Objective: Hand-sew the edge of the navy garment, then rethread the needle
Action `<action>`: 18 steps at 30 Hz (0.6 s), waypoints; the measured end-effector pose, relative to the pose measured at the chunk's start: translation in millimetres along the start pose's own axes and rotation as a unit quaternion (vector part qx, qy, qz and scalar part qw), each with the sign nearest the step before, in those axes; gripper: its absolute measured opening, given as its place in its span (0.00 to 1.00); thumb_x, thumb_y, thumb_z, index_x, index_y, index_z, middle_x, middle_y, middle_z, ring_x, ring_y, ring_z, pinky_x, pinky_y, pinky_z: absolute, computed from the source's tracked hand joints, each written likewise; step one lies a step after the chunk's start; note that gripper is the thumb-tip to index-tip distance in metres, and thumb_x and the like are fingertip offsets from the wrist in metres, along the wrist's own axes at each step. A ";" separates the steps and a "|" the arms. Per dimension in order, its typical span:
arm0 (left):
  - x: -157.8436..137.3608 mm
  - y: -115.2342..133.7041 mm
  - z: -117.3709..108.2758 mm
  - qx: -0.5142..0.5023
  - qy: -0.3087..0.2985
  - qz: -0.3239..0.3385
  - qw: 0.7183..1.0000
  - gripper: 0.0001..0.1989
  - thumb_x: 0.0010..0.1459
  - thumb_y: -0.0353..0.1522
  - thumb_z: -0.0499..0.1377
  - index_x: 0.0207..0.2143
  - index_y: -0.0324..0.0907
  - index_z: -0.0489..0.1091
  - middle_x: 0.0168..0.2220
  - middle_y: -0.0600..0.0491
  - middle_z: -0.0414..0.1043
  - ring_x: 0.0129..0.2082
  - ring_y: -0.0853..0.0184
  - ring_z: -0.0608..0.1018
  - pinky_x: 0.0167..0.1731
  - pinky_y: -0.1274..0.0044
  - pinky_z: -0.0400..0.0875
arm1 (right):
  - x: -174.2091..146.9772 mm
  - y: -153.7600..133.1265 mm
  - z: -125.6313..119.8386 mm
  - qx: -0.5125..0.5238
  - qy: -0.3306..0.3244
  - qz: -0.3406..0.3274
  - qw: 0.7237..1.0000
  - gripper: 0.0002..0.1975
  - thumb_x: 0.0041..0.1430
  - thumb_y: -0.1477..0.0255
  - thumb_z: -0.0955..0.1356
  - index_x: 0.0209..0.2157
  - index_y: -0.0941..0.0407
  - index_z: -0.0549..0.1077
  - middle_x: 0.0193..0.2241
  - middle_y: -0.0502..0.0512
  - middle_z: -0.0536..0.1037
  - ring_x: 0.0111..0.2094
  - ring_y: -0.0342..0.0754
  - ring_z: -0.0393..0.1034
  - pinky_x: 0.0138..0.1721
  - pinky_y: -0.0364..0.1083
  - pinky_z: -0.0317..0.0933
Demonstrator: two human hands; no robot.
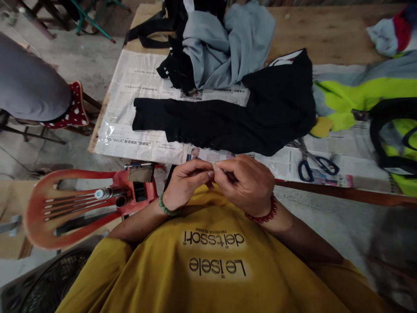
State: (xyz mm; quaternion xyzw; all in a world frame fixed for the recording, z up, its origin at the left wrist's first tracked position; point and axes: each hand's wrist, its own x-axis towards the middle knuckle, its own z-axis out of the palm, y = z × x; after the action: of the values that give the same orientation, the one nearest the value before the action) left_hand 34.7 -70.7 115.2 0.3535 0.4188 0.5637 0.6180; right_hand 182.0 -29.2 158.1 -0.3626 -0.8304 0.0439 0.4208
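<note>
My left hand (189, 182) and my right hand (246, 180) meet at the fingertips in front of my chest, just off the table's near edge. Each pinches thumb against forefinger. Whatever sits between the fingertips is too small to make out. Just beyond my hands, a dark navy cloth piece (211, 119) lies spread on the newspaper-covered table (124, 121), its wider part to the right. To the right of my right hand rest dark-handled scissors (312, 163), with part of their blades next to the cloth.
Grey fabric (228, 48) and black straps (150, 32) are heaped at the back. On the right lie yellow-green fabric (374, 91) and a black band (378, 139). A red plastic chair (35, 208) stands at left, holding a bottle (103, 193). Another person's leg (32, 82) shows at far left.
</note>
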 end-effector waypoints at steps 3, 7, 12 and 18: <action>-0.1 -0.1 -0.4 0.008 -0.004 0.008 1.000 0.07 0.51 0.32 0.66 0.33 0.40 0.76 0.29 0.55 0.76 0.27 0.73 0.77 0.31 0.80 0.74 | -0.2 -0.2 0.1 0.008 -0.003 0.005 1.000 0.07 0.60 0.73 0.65 0.27 0.54 0.71 0.19 0.47 0.72 0.23 0.40 0.66 0.27 0.42 0.59; -0.5 -0.6 -1.0 0.013 -0.018 0.016 1.000 0.06 0.52 0.32 0.65 0.34 0.41 0.76 0.29 0.55 0.76 0.27 0.73 0.77 0.31 0.81 0.74 | -0.1 0.2 1.4 0.013 0.003 0.006 1.000 0.07 0.59 0.74 0.65 0.27 0.54 0.71 0.20 0.47 0.73 0.23 0.40 0.66 0.26 0.41 0.59; -0.6 -0.6 -0.6 0.009 -0.026 0.023 0.999 0.05 0.53 0.31 0.65 0.35 0.41 0.76 0.30 0.55 0.76 0.27 0.73 0.77 0.30 0.81 0.75 | -0.1 0.7 2.5 0.018 0.013 -0.003 1.000 0.06 0.57 0.75 0.67 0.27 0.55 0.71 0.20 0.47 0.73 0.22 0.40 0.66 0.25 0.41 0.59; -0.5 0.7 0.1 0.008 -0.027 0.018 0.999 0.06 0.53 0.31 0.65 0.34 0.40 0.76 0.29 0.55 0.76 0.27 0.73 0.77 0.30 0.81 0.75 | -1.1 0.6 1.6 0.029 0.004 0.011 1.000 0.05 0.59 0.74 0.66 0.29 0.55 0.72 0.22 0.48 0.75 0.24 0.41 0.68 0.27 0.41 0.62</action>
State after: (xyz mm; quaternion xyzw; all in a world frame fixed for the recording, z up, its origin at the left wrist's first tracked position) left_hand 34.5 -71.1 116.0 0.3809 0.3999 0.5613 0.6164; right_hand 181.6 -29.1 156.1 -0.3594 -0.8232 0.0709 0.4337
